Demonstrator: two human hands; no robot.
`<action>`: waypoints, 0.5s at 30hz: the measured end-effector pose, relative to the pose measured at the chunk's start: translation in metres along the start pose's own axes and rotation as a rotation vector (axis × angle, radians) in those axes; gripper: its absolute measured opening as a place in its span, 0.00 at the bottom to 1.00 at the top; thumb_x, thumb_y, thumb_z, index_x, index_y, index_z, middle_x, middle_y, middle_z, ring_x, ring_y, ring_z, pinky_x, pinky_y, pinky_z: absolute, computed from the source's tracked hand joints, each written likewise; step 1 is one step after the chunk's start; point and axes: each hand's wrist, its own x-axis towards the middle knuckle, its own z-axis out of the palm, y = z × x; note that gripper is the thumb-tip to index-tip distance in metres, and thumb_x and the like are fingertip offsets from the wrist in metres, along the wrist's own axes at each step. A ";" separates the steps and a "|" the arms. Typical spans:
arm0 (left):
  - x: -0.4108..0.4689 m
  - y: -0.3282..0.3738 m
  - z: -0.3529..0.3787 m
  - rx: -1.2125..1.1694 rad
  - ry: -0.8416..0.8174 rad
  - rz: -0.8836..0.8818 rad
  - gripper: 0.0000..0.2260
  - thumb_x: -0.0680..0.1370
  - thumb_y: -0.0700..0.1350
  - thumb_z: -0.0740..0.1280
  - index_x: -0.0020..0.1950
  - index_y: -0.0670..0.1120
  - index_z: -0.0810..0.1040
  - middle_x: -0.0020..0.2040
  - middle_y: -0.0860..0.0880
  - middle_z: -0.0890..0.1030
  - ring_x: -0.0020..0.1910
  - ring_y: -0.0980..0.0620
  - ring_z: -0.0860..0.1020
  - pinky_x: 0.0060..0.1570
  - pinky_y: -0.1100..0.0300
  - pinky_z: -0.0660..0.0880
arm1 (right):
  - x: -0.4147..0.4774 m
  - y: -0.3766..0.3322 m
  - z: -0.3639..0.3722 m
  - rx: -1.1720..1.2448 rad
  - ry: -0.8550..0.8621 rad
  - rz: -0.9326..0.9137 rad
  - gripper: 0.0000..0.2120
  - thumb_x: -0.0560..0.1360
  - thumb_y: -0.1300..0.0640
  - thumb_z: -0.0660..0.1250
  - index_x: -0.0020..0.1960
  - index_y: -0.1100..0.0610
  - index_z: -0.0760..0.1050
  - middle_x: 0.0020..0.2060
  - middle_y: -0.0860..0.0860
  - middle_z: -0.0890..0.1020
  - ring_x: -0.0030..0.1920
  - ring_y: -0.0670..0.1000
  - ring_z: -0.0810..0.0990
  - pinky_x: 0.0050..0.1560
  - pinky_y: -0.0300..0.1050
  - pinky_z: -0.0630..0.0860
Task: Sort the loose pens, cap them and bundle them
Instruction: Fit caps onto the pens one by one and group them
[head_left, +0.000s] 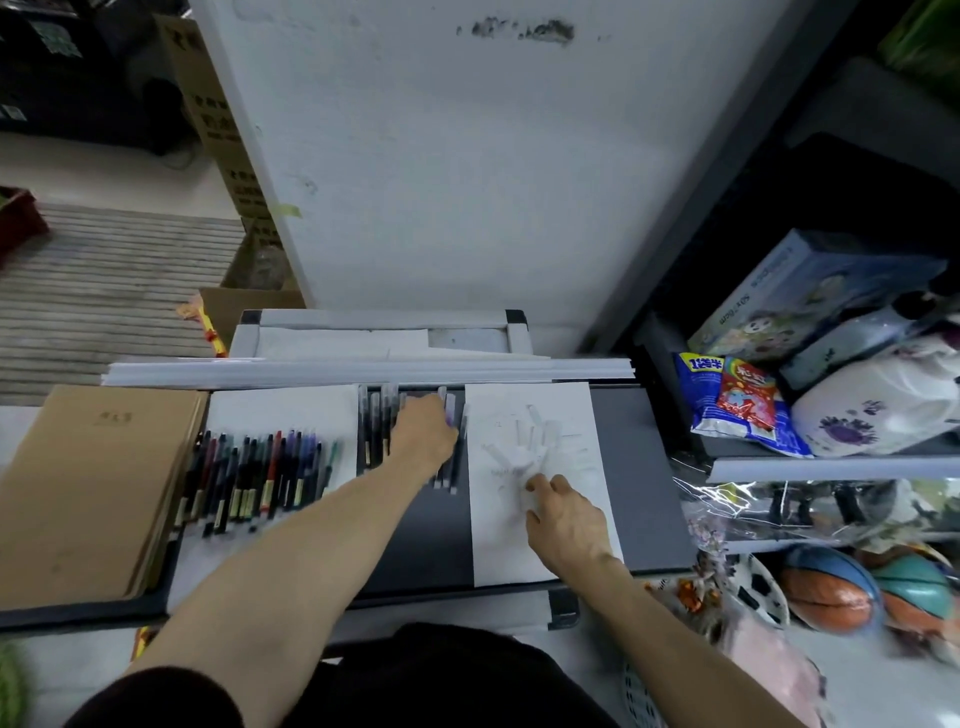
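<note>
Left hand (423, 434) covers the dark pens (374, 426) at the worktop's (639, 467) far edge, grip hidden. Right hand (563, 519) curls at the clear caps (524, 449) on paper (498, 545) rightward, pinch unclear. Lift one cap and align it squarely before pressing.

A batch of mixed pens (254, 475) is spread on a white sheet (280, 408) at the left of the bench (641, 467). Dark, red, blue, purple and green barrels are laid side by side, slightly fanned, with pale labels near their near ends. A second row of dark pens (375, 423) is laid straight and parallel on the bare dark surface in the middle, partly covered by the left hand (423, 434). Clear caps (524, 449) are heaped loosely on another white sheet (519, 556) to the right.
</note>
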 end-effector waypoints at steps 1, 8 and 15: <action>0.001 0.001 0.000 0.003 0.000 0.008 0.07 0.79 0.40 0.71 0.45 0.43 0.75 0.47 0.41 0.82 0.47 0.43 0.82 0.44 0.52 0.79 | 0.001 0.000 0.000 0.004 0.003 0.001 0.16 0.82 0.53 0.61 0.69 0.51 0.68 0.58 0.51 0.76 0.51 0.56 0.83 0.42 0.46 0.72; 0.001 -0.007 0.003 -0.050 0.003 0.006 0.11 0.79 0.44 0.75 0.54 0.41 0.76 0.50 0.44 0.80 0.49 0.44 0.81 0.45 0.50 0.79 | 0.007 -0.001 -0.002 0.000 0.024 -0.008 0.14 0.83 0.52 0.65 0.68 0.49 0.70 0.60 0.49 0.74 0.51 0.54 0.82 0.38 0.46 0.71; -0.009 -0.030 -0.005 -0.053 0.056 0.042 0.02 0.77 0.40 0.71 0.47 0.43 0.79 0.43 0.47 0.82 0.44 0.46 0.81 0.45 0.52 0.80 | 0.005 -0.009 -0.003 -0.007 0.043 -0.026 0.10 0.83 0.53 0.61 0.63 0.52 0.73 0.58 0.48 0.77 0.49 0.53 0.82 0.40 0.45 0.71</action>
